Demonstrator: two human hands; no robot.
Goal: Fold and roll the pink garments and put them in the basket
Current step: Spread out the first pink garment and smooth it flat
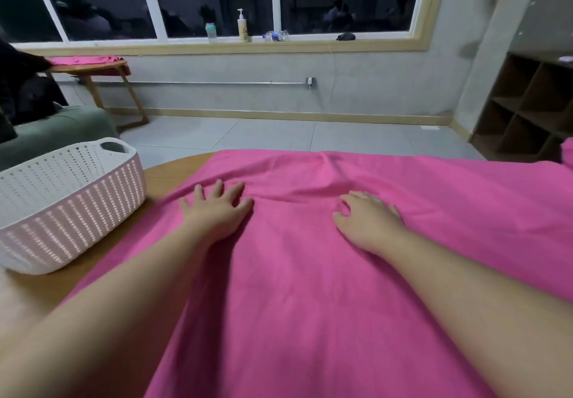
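Your left hand (217,211) and right hand (366,220) are lying on the garment (310,289) covering the table (167,171); the basket (62,205) is sitting left of it.

Single head view, close above table (161,171), facing forward-down toward window (217,3).

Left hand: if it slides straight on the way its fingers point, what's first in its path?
Only more of the pink garment the left hand presses flat; then its far edge and likely the table rim. The basket sits off to the left.
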